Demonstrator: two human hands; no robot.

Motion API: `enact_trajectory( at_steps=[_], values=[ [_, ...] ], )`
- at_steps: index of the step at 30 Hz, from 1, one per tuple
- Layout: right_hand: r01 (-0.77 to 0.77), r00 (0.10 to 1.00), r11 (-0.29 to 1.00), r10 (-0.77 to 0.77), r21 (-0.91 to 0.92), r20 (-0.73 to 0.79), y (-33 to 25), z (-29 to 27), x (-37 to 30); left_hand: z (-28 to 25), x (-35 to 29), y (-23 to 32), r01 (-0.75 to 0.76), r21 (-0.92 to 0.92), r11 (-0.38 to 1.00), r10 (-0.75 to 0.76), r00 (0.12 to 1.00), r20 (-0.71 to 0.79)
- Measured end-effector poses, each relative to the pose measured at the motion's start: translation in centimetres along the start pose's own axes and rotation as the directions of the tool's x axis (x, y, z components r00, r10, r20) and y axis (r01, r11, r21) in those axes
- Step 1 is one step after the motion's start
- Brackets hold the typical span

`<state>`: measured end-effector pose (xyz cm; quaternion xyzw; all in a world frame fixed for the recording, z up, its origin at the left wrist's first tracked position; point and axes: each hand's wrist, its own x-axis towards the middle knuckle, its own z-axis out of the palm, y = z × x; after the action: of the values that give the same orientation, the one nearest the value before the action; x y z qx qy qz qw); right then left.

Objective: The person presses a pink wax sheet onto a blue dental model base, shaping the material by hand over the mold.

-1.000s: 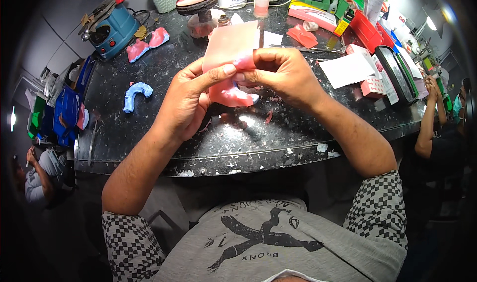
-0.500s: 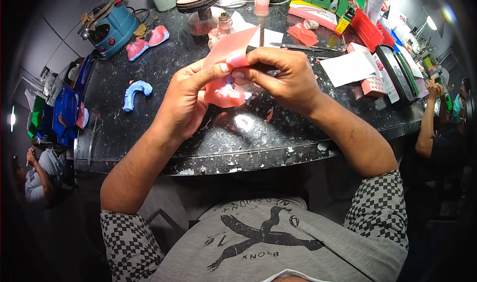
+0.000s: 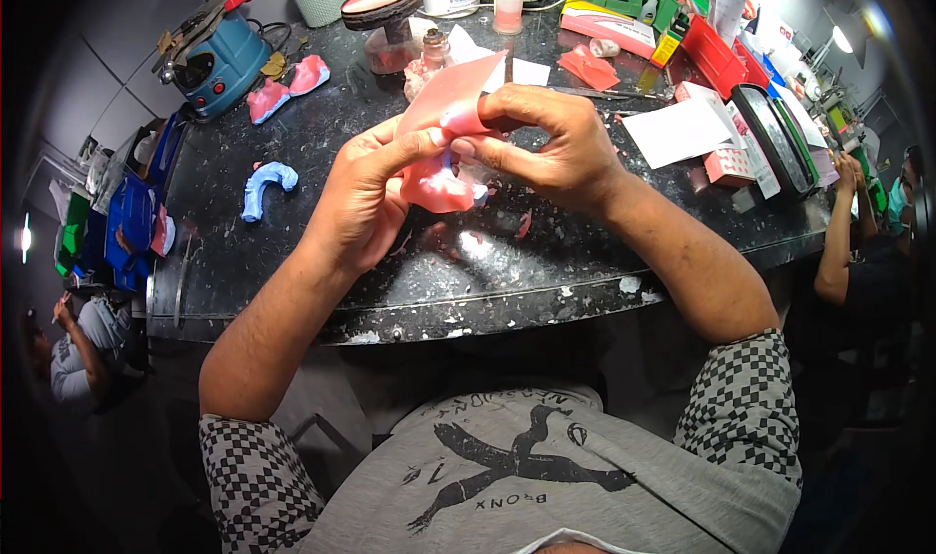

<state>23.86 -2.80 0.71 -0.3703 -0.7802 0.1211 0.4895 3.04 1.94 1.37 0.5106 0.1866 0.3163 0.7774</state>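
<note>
Above the bench, my left hand (image 3: 363, 188) is closed around a dental cast (image 3: 479, 196), whose bluish-white edge shows at the lower right. Pink wax (image 3: 436, 185) covers most of its front. A larger flap of the same pink wax sheet (image 3: 453, 94) stands up behind my thumbs, curling over near my right fingers. Thumb and index finger of my right hand (image 3: 565, 154) pinch the wax at its middle, close to my left thumb tip. My fingers hide much of the cast. On the bench to the left lies a blue horseshoe-shaped dental arch (image 3: 263, 188), apart from both hands.
Pink wax pieces on blue casts (image 3: 288, 88) lie beside a blue machine (image 3: 210, 71) at the back left. A burner (image 3: 429, 57), a round stand (image 3: 385, 22) and a bottle (image 3: 508, 10) stand behind my hands. White paper (image 3: 673, 138) and boxes crowd the right.
My right thumb has straightened and pressed in toward my left thumb on the wax. The lower wax looks tilted slightly differently; both hands otherwise stay in place.
</note>
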Motion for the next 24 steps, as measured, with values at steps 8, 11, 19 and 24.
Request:
enact_trajectory(
  at_steps=[8, 11, 19, 24],
  values=[
    [0.043, 0.999, 0.999, -0.043, -0.001, 0.002, 0.3, 0.0, 0.0, 0.2, -0.1, 0.0, 0.024, 0.039, 0.999, -0.023, 1.0, -0.02],
    [0.05, 0.999, 0.999, -0.051, 0.02, 0.013, 0.5, -0.1, -0.1, 0.3, 0.0, -0.3, 0.021, 0.016, 1.0, -0.021, 0.999, -0.03],
    [0.057, 0.998, 0.998, -0.057, -0.013, -0.018, 0.4, 0.3, -0.1, -0.7, 0.3, -0.4, 0.031, -0.046, 0.998, -0.031, 0.999, 0.018],
    [0.034, 0.999, 0.999, -0.033, -0.032, 0.014, 0.4, 0.0, 0.1, -0.1, 0.1, 0.2, 0.014, 0.036, 0.999, -0.013, 1.0, -0.021]
  ],
)
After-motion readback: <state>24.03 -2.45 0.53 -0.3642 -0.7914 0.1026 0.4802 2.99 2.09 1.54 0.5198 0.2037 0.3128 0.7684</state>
